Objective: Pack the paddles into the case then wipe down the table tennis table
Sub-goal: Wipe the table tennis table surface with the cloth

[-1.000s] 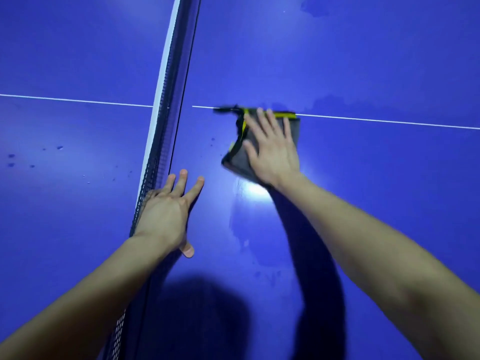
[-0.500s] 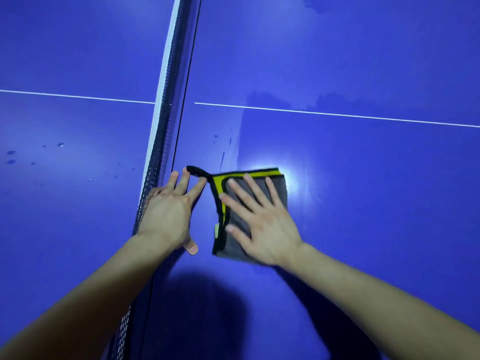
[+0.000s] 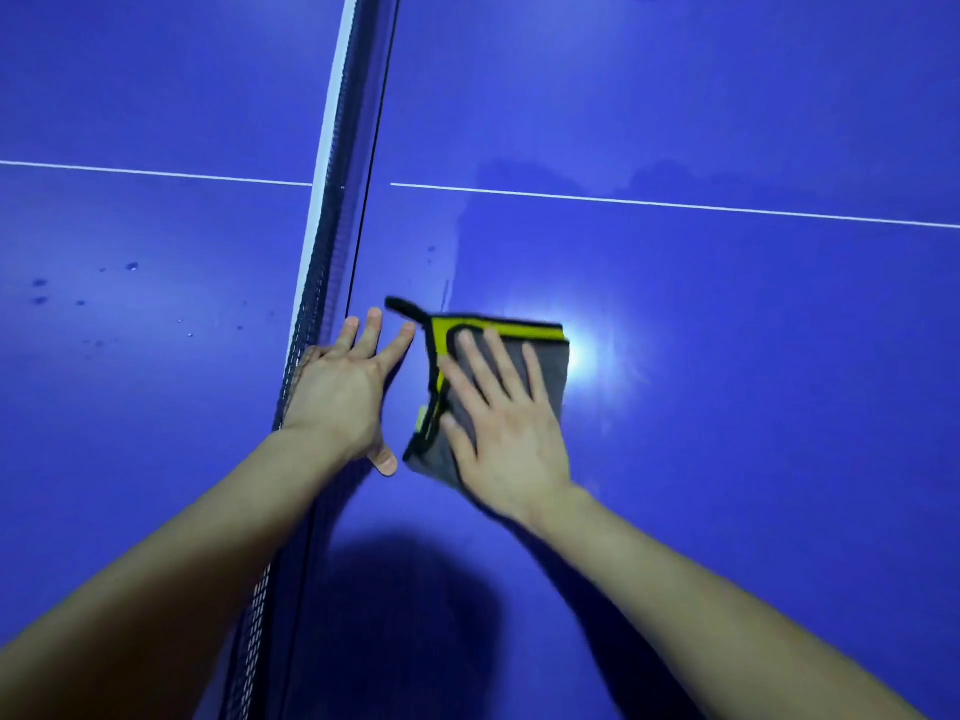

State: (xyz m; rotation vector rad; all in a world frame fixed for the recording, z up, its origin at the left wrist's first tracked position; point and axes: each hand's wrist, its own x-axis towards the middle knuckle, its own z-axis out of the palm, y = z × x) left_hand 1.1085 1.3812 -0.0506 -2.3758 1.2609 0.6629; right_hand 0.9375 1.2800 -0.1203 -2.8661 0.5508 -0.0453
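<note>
A folded grey cloth (image 3: 550, 374) with yellow and black edging lies flat on the blue table tennis table (image 3: 727, 407), just right of the net. My right hand (image 3: 498, 428) presses on it with straight, spread fingers. My left hand (image 3: 345, 394) rests flat on the table against the foot of the net, fingers straight, a short gap from the cloth. No paddles or case are in view.
The net (image 3: 322, 262) runs from top centre to bottom left, dividing the table. A white centre line (image 3: 675, 205) crosses both halves. Small water drops (image 3: 130, 266) dot the left half. A damp streak marks the surface beyond the cloth.
My right hand slid the cloth from the white centre line back toward me, stopping beside my left hand, and has since nudged it slightly right. My left hand stayed by the net.
</note>
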